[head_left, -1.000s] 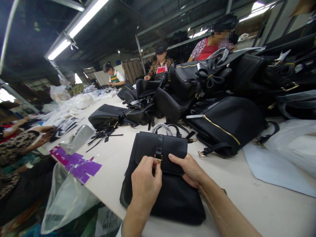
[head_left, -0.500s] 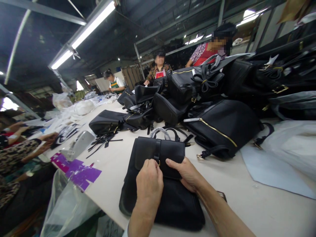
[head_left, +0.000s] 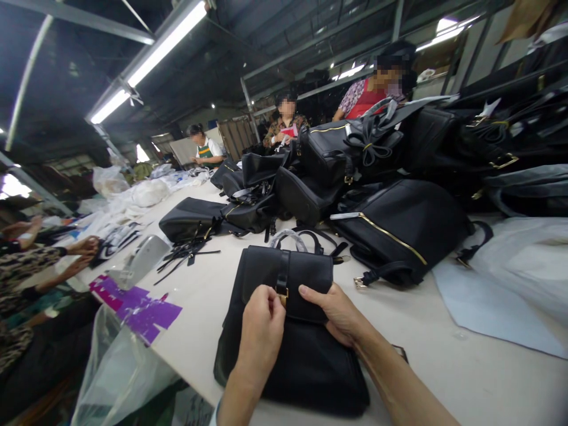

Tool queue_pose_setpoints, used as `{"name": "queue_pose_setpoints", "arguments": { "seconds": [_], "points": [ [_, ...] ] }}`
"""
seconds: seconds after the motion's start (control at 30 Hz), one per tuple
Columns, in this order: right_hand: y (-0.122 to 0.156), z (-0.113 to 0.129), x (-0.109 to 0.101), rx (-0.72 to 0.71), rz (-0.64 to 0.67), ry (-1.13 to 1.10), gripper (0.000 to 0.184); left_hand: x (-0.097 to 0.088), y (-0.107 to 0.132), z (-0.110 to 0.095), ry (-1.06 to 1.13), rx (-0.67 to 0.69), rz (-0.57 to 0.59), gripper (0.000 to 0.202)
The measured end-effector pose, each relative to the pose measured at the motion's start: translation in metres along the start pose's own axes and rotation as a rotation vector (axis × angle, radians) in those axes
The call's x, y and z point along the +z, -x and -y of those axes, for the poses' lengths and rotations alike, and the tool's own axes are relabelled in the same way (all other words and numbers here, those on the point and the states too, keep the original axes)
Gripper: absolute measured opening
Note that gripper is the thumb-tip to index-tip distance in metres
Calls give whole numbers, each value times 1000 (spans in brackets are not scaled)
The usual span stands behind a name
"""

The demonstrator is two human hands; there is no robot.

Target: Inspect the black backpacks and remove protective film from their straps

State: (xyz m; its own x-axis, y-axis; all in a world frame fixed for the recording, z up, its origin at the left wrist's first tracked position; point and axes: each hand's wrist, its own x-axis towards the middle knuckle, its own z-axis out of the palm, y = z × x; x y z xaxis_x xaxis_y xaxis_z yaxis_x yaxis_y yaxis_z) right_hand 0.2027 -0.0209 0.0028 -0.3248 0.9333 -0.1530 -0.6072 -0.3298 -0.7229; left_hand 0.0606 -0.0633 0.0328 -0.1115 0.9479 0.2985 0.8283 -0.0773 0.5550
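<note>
A black backpack lies flat in front of me, its front flap facing up. Down the flap's middle runs a short strap that ends in a gold buckle. My left hand is closed in a pinch at the buckle's lower left edge; the fingertips partly cover it. With the thumb on top and the fingers tucked beneath, my right hand grips the flap's right edge. A clear-wrapped handle lies beyond the bag's top.
Black bags are piled across the table ahead and to the right. Plastic film lies at right, purple tape on the left edge. Co-workers stand beyond the pile; another person's hands work at far left.
My left hand has shifted slightly left and down, so more of the gold buckle shows. My right hand has stayed on the flap. Co-workers' hands at left and behind have moved a little.
</note>
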Motion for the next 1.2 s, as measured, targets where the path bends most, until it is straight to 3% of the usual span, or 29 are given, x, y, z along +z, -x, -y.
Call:
{"name": "queue_pose_setpoints", "arguments": {
  "seconds": [0.17,0.4,0.67,1.2],
  "points": [
    [1,-2,-1,-14,-9,9,46,-7,5,-2,48,-4,15,22],
    [1,-1,-1,-5,9,2,45,1,6,-6,-56,-38,16,19],
    [-1,-4,-3,-16,17,-17,45,1,3,2,96,-43,8,28],
    [1,-3,0,-12,-5,2,49,2,10,14,98,-10,-111,25]
  ]
}}
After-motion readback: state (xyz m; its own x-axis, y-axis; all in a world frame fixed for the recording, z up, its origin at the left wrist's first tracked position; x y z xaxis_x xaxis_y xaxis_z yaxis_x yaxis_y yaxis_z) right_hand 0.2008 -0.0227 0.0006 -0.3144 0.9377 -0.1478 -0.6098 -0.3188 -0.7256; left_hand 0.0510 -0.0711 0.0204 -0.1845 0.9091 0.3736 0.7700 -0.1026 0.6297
